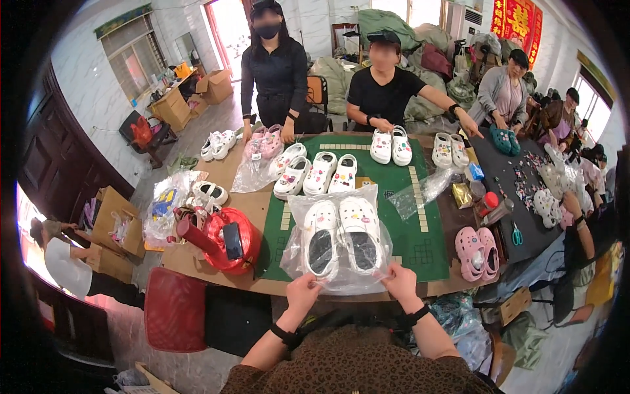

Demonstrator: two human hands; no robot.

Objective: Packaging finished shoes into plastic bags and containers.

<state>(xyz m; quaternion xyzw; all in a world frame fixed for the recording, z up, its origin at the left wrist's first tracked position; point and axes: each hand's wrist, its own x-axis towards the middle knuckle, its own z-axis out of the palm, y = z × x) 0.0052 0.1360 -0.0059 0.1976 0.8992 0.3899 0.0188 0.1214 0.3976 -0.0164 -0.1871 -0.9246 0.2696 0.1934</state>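
A pair of white clogs [362, 240] with colourful charms lies side by side on the green mat, heels toward me. Clear plastic bag [298, 243] film shows around them; whether they are inside or on top of it I cannot tell. My left hand [304, 295] pinches the bag's near edge below the left clog's heel. At the bag's near right corner, my right hand [401, 284] is closed on the film. Just beyond stand more white clogs [320, 174] with charms.
A red bag [246, 253] with a phone [232, 240] on it sits left. Pink clogs [470, 253], blue-handled scissors [517, 234] and a red-lidded jar [488, 203] are at right. Across the table [262, 286] are co-workers; one touches white clogs [392, 146], another holds teal clogs [504, 140].
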